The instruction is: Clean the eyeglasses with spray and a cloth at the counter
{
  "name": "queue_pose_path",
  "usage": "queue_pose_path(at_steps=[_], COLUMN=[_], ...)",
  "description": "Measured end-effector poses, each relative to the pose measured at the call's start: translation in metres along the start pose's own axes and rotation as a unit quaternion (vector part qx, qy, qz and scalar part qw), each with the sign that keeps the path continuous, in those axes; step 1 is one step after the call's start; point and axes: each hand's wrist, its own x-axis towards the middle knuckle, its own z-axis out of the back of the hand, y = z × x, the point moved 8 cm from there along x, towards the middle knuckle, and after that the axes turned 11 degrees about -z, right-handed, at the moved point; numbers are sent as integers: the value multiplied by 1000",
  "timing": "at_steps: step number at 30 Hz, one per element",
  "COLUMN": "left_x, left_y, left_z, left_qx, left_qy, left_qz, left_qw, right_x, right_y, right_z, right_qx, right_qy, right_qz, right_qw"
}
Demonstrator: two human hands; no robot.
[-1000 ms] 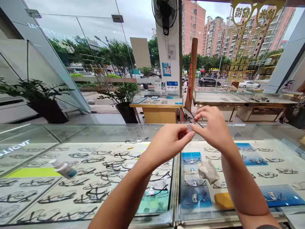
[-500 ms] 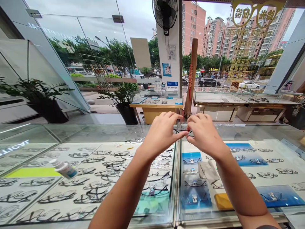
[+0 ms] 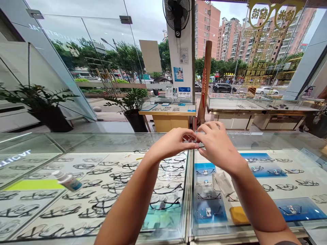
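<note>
My left hand (image 3: pixel 171 144) and my right hand (image 3: pixel 216 142) meet above the far part of the glass counter. Between their fingertips is a thin, dark-framed pair of glasses (image 3: pixel 196 142), mostly covered by the fingers. The left thumb and fingers pinch it from one side, while the right fingers close on it from the other. A crumpled grey cloth (image 3: pixel 223 183) lies on the glass below my right wrist. Left of my left forearm, a white bottle with a blue label (image 3: pixel 69 181) stands on the counter.
Rows of eyeglasses (image 3: pixel 103 182) lie inside the glass display counter (image 3: pixel 188 204). A yellow-orange item (image 3: pixel 239 215) is near my right forearm. Beyond the counter are a potted plant (image 3: pixel 135 119), a smaller display table (image 3: pixel 168 120) and a wooden post (image 3: pixel 205 81).
My left hand has shifted slightly left and lower, its wrist more bent. The right hand has moved slightly left, and the glasses are turned a little between the fingers.
</note>
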Motion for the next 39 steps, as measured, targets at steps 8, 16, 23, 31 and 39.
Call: queue_pose_path(at_steps=[8, 16, 23, 31, 39], left_x=[0, -7, -30, -72, -108], left_y=[5, 12, 35, 120, 189], left_z=[5, 31, 53, 57, 58], left_qx=[-68, -27, 61, 180, 208], left_qy=[-7, -95, -80, 97, 213], left_qz=[-24, 11, 70, 175, 246], left_qw=[997, 995, 992, 963, 922], right_x=[0, -12, -24, -19, -24], right_y=[-3, -41, -61, -53, -57], right_z=[7, 53, 81, 79, 87], right_qx=[37, 109, 104, 141, 163], right_qy=[-20, -115, -177, -169, -178], right_qz=[-9, -100, -125, -86, -65], right_qw=[999, 982, 971, 972, 968])
